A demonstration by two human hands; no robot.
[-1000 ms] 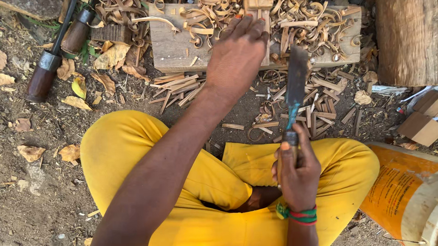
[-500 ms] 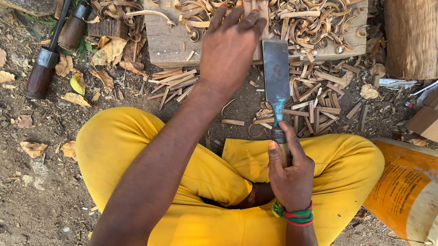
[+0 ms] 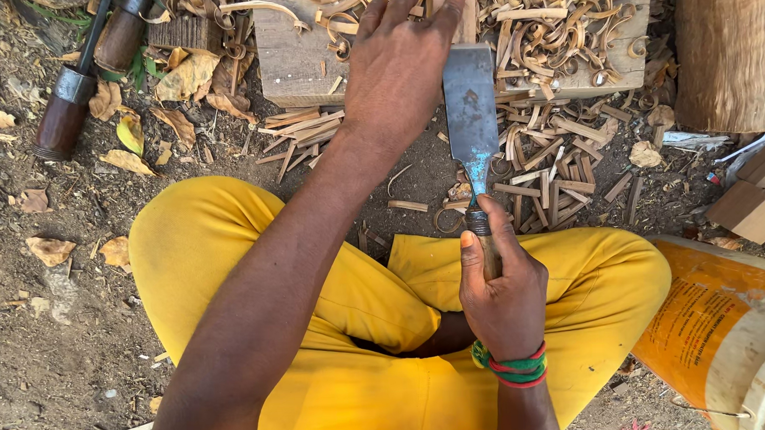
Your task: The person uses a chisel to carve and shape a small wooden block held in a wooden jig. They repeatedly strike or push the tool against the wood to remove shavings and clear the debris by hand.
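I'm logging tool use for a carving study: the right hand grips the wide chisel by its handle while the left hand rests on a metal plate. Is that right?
Not quite. The head view shows the left hand on a wooden block, not a metal plate. The right hand does grip the wide chisel by its handle.

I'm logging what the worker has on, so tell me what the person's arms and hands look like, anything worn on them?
Both arms are bare, with no sleeves or gloves. The left hand wears nothing visible. The right hand has a beaded wristband in green, red and yellow at the wrist. No rings or watch show.
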